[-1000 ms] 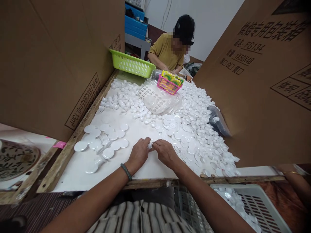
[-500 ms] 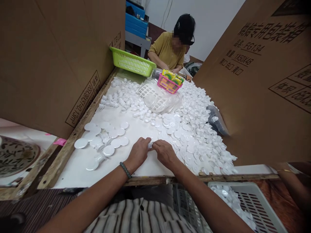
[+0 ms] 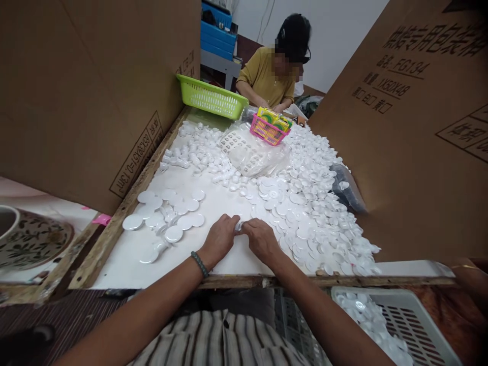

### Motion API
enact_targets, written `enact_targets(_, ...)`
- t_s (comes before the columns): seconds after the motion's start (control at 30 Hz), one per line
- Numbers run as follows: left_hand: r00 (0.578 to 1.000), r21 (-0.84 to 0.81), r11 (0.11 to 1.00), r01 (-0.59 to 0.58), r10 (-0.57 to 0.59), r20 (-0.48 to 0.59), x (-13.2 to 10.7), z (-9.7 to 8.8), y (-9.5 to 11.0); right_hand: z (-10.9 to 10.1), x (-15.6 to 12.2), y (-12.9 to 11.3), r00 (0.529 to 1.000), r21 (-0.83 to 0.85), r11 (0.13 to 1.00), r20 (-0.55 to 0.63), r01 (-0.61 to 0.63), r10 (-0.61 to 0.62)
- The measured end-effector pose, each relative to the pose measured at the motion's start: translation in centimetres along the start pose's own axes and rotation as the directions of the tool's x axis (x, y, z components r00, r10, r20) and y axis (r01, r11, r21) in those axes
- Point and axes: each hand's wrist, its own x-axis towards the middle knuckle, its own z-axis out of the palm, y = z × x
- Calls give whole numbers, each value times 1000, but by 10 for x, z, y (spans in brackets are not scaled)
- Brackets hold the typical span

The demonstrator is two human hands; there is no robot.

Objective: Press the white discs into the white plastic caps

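Striped shirt [image 3: 224, 338], greenish beaded bracelet [image 3: 199, 264]

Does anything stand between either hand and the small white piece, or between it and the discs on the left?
Nothing visible separates the hands from the piece: the left hand and right hand both have it in their grip. Toward the discs, the left hand itself is in between.

Hands [image 3: 221, 236] on white piece [image 3: 238, 226], apparently
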Motion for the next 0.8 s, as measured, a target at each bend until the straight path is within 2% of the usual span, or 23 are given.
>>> enact_targets(0.13,999,20,999,-34,34,8,1,-1,0,-3,6,-5,994,-85,993,70,84,-78)
enact_targets(0.33,997,-53,996,-73,73,-1,0,-5,-2,-13,13,-8,990,-96,991,119,89,-77)
enact_targets(0.43,998,-52,997,-64,63,-20,-2,-5,-4,-6,7,-7,999,-57,998,32,9,-7)
enact_targets(0.53,999,-26,999,-38,38,-11,-2,-3,-4,4,-2,-3,987,140,982,-76,-127,139)
enact_targets(0.63,999,3,999,-39,39,-7,0,-1,-5,10,-9,1,948,327,925,-179,-194,262)
enact_targets(0.73,999,4,999,-50,50,-18,0,1,-5,10,-12,2,909,335,913,-258,-232,326)
enact_targets(0.8,999,-8,999,-46,45,-19,1,1,-5,8,-12,2,924,285,933,-247,-218,291)
